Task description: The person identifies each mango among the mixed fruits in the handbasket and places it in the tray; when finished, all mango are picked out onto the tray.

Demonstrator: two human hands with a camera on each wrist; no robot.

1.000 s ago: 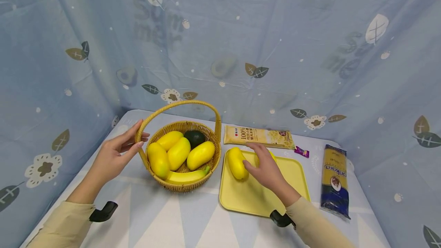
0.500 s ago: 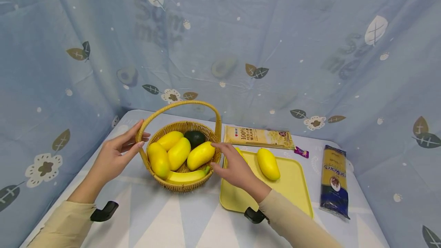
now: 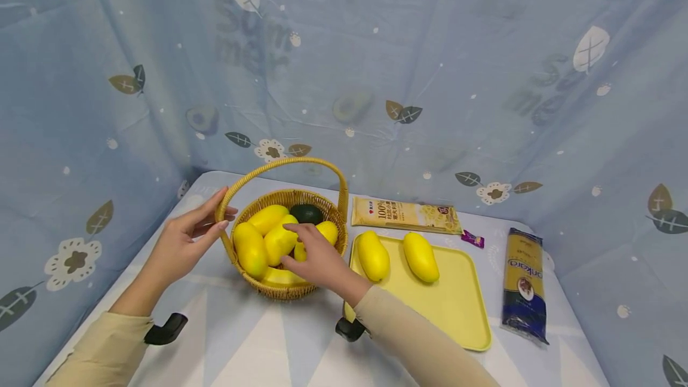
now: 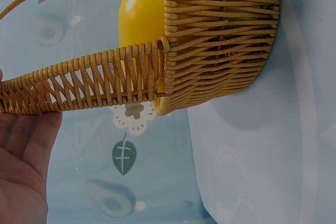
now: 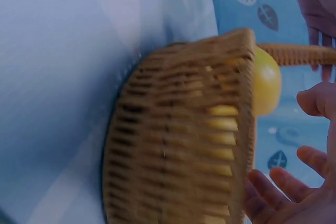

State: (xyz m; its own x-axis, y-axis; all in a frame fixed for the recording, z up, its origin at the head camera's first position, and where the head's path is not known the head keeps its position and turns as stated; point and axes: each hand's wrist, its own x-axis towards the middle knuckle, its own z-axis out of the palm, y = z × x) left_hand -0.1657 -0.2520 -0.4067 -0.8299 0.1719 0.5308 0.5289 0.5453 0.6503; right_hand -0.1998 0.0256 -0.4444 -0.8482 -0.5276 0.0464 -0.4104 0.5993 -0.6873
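Note:
A wicker basket (image 3: 279, 293) with a tall arched handle stands left of centre. It holds several yellow mangoes (image 3: 250, 251), a dark green avocado (image 3: 306, 214) and a banana (image 3: 279, 277), partly covered by the right hand. My left hand (image 3: 180, 243) grips the left side of the handle between thumb and fingers. Over the basket's right part hovers my right hand (image 3: 325, 263), its fingers spread and relaxed above the mangoes, holding nothing. In the right wrist view, its fingers (image 5: 289, 183) reach past the basket's rim. Two more mangoes, one left (image 3: 373, 255) and one right (image 3: 421, 257), lie on a yellow tray (image 3: 435, 318).
Behind the tray lies a yellow pasta packet (image 3: 405, 214), with a small purple candy (image 3: 473, 239) beside it. A gold and blue packet (image 3: 524, 285) lies at the right. Patterned blue curtain (image 3: 344, 64) encloses the table at the back and sides.
My right hand has moved left from above the tray to above the basket, uncovering both mangoes on the tray. The left hand has kept its hold on the handle.

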